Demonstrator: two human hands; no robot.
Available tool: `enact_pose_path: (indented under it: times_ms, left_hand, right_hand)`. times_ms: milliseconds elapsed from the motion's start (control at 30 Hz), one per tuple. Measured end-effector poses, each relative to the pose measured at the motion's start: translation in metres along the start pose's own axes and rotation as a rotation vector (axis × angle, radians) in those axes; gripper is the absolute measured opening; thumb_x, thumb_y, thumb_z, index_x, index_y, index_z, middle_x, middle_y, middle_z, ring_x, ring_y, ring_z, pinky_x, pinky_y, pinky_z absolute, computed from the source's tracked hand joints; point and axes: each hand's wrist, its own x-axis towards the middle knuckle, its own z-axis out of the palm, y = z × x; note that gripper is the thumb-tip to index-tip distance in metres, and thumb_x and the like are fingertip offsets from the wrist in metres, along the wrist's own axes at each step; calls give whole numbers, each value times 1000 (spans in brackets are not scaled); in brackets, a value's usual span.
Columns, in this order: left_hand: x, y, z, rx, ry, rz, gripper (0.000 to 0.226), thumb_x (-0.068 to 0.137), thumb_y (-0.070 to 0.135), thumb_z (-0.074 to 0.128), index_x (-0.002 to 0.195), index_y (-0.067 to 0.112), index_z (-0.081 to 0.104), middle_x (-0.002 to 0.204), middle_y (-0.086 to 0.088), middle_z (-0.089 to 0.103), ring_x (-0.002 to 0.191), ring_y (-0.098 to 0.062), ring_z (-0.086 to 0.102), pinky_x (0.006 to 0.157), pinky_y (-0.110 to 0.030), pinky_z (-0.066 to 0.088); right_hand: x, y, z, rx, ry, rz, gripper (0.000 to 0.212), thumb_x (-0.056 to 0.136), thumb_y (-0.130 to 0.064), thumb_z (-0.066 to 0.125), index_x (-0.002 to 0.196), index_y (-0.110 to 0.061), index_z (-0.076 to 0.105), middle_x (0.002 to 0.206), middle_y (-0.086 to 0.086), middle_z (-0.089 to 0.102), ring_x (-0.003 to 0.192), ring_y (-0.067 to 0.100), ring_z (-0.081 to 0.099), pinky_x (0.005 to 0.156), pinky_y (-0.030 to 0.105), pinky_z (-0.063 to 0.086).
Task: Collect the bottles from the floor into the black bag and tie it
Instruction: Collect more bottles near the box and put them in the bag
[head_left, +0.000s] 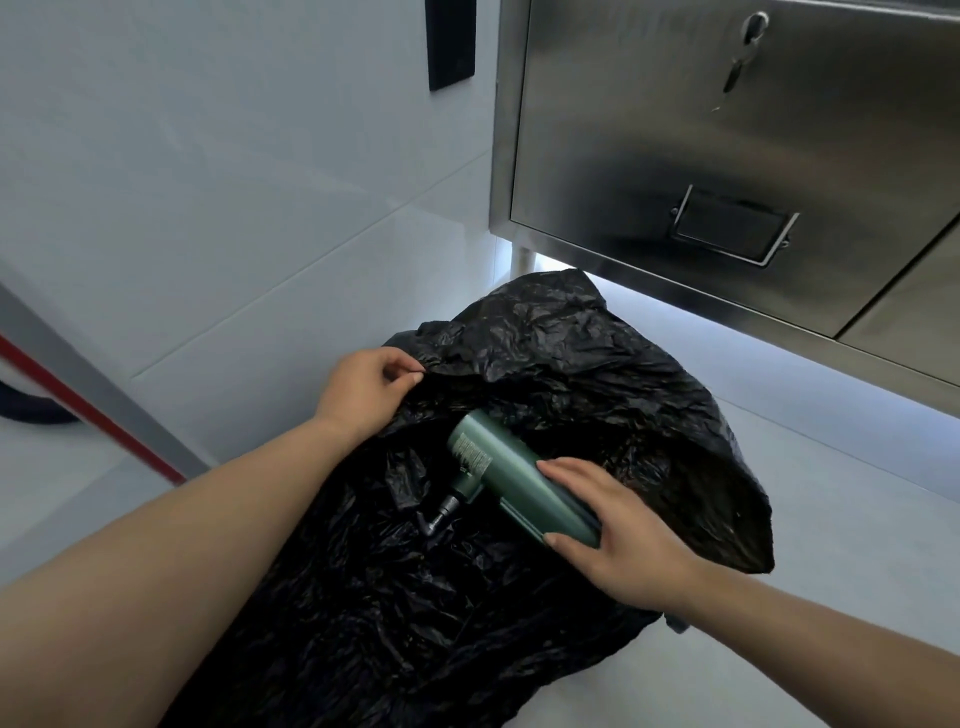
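Gripping the base end of the green pump bottle (511, 480), the right hand (618, 540) holds it over the black bag (597, 374), long axis slanting, pump nozzle pointing down-left into the opening, while the left hand (363, 389) pinches the bag's rim.

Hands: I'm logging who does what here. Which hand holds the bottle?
The right hand grips the green bottle near its base, pump end pointing into the black bag; the left hand only pinches the bag's rim.
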Motion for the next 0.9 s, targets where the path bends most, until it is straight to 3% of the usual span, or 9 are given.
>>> enact_pose_path:
  times_ms: [133,233,367,433,567,767,900]
  left_hand:
    - [0,8,-2,-20,73,22,4,81,22,69,81,27,71,68,10,62,56,3,50,63,-22,38]
    - [0,12,-6,-26,106,13,5,82,24,68,80,29,69,68,14,60,57,2,51,61,-19,37]
    - [1,15,-10,-30,150,-3,9,82,24,68,78,31,66,74,8,65,63,-10,58,64,-21,38]
    - [0,14,-11,-38,149,-17,9,82,23,67,78,31,66,75,8,65,64,-12,59,61,-19,39]
    - [-5,9,-7,13,85,-12,5,82,23,68,81,29,68,68,18,60,60,1,54,59,-13,35]
    - [-8,16,11,90,-52,36,8,82,22,68,80,29,66,65,20,58,59,3,53,53,-7,32]
    - [-10,29,25,66,-107,82,11,80,22,69,84,31,64,75,12,63,66,-7,58,68,-25,47]
  right_hand:
    - [-7,9,18,-35,-84,42,67,84,-40,62,142,-34,29,141,-17,29,128,-2,29,98,-1,14]
    - [10,9,19,-60,-87,49,68,83,-35,64,143,-27,32,144,-7,32,132,10,33,104,7,18]
    - [44,4,3,-202,77,3,64,84,-31,65,141,-21,37,149,1,32,135,20,32,111,30,27]
    - [48,5,-8,-210,147,-3,62,83,-33,66,139,-21,41,147,-1,35,134,16,35,107,23,26]
    - [32,15,-33,-154,235,22,54,81,-31,69,131,-21,50,137,-4,46,126,10,43,102,13,28]
    - [16,38,-71,-148,393,89,47,80,-27,71,124,-19,57,128,-3,53,119,12,49,100,30,42]
    - [5,58,-81,-156,489,159,47,79,-28,72,123,-19,57,126,-3,54,116,11,50,100,25,39]
